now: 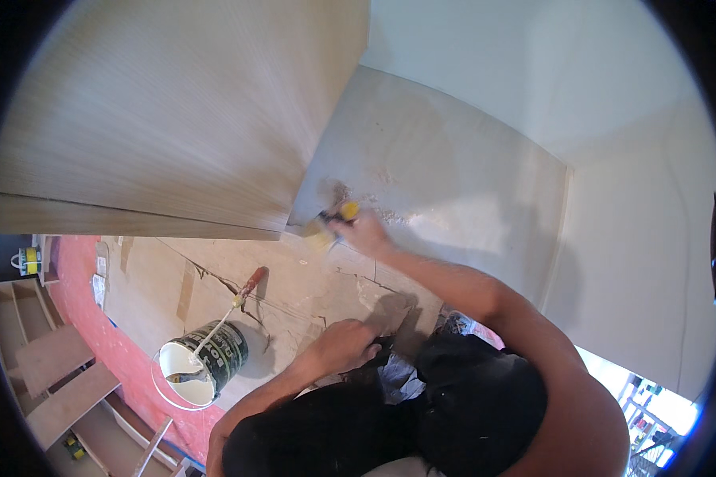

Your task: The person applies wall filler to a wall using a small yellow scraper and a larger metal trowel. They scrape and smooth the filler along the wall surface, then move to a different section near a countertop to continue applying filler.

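Note:
My right hand (364, 233) grips a blurred paintbrush (320, 238) with yellow and black parts, low over the speckled debris on the pale board (445, 151), beside the wooden panel's lower corner. My left hand (346, 342) is near my knee above the tan floor covering, fingers loosely bent and thumb apart, with nothing visible in it. A dark-labelled bucket (224, 362) with white contents stands left of that hand; a long tool with a reddish handle (252, 284) leans out of it.
The tall wood panel (159, 103) fills the upper left, and white walls (628, 238) enclose the upper and right sides. Red floor (95, 310), loose wooden shelving units (56, 358) and another can (28, 261) are at far left. A bright opening (652, 405) shows lower right.

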The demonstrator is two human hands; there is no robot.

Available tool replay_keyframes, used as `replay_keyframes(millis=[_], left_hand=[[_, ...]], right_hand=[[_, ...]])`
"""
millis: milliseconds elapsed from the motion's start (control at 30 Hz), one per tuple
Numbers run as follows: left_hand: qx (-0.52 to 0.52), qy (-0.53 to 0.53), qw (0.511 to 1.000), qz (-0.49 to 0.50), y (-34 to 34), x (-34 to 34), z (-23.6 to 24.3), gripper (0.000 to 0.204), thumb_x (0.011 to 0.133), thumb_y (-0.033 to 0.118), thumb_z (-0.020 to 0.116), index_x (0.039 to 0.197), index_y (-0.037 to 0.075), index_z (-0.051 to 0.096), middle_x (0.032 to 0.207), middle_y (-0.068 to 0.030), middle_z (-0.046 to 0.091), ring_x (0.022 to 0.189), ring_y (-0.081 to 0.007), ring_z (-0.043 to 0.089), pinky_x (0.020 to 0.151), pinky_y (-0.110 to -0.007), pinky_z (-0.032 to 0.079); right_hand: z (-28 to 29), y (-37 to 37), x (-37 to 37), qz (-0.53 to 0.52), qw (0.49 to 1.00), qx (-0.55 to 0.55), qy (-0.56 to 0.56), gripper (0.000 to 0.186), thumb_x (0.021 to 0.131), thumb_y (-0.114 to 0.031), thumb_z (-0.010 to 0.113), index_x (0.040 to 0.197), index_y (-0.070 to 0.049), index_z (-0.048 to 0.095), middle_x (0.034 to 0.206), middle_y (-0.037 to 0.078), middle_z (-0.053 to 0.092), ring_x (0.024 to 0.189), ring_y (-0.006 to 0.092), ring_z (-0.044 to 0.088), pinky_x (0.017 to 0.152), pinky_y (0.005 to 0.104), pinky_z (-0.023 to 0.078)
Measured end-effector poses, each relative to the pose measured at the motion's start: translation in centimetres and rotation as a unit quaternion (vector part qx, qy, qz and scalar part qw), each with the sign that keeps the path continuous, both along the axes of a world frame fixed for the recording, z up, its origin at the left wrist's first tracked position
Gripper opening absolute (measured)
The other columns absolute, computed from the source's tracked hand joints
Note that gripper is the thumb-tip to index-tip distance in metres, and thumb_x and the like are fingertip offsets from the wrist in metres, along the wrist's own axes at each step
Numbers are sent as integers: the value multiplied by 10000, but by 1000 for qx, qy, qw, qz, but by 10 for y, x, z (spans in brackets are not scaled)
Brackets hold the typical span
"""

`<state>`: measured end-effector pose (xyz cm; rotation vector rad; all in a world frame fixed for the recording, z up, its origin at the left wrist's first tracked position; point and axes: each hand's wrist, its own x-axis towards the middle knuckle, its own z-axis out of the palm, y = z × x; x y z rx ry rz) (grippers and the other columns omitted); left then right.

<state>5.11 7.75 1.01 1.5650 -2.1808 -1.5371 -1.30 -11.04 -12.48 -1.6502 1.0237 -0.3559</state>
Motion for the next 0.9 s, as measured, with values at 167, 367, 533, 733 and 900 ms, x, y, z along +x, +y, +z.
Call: replay_keyframes(millis=[167, 367, 533, 733, 900], left_hand=[[-13, 9, 1000, 22, 14, 6, -9, 280, 929, 237, 621, 1124, 35, 626, 862, -225, 684, 860, -425, 657, 790, -525, 507], [-38, 17, 999, -27, -2, -7, -10, 291, 929, 234, 622, 1126, 20, 621, 879, -233, 677, 891, -431, 646, 802, -521, 505], [-12, 16, 999, -27, -3, -6, -2, 300, 930, 244, 620, 1133, 23, 628, 896, -233, 680, 898, -433, 648, 808, -522, 506], [-10, 2, 1000, -22, 6, -1, -7, 296, 932, 245, 619, 1126, 22, 634, 882, -233, 681, 895, -433, 650, 798, -525, 509], [-35, -26, 999, -21, 1, -5, -2, 288, 931, 236, 622, 1128, 28, 632, 837, -227, 682, 842, -432, 657, 772, -523, 512]], right_hand=[[33, -31, -69, -69, 974, 50, -211, 262, 868, -152, 725, 1122, -90, 701, 943, 119, 732, 899, 149, 671, 808, 347, 533], [21, 27, -70, 93, 991, 75, -57, 232, 859, -116, 718, 1082, -60, 690, 921, 70, 719, 867, 124, 642, 795, 311, 524], [41, -49, -91, 13, 990, -47, 132, 174, 852, -137, 723, 1003, -51, 720, 929, 51, 734, 783, 122, 666, 728, 316, 536], [41, -20, -30, -96, 972, 93, -193, 232, 854, -211, 743, 995, -34, 695, 896, 130, 722, 706, 162, 674, 670, 309, 536], [-24, -12, 36, -89, 993, -3, -72, 274, 881, -258, 713, 1038, -36, 688, 905, 155, 720, 781, 253, 696, 685, 355, 540]])
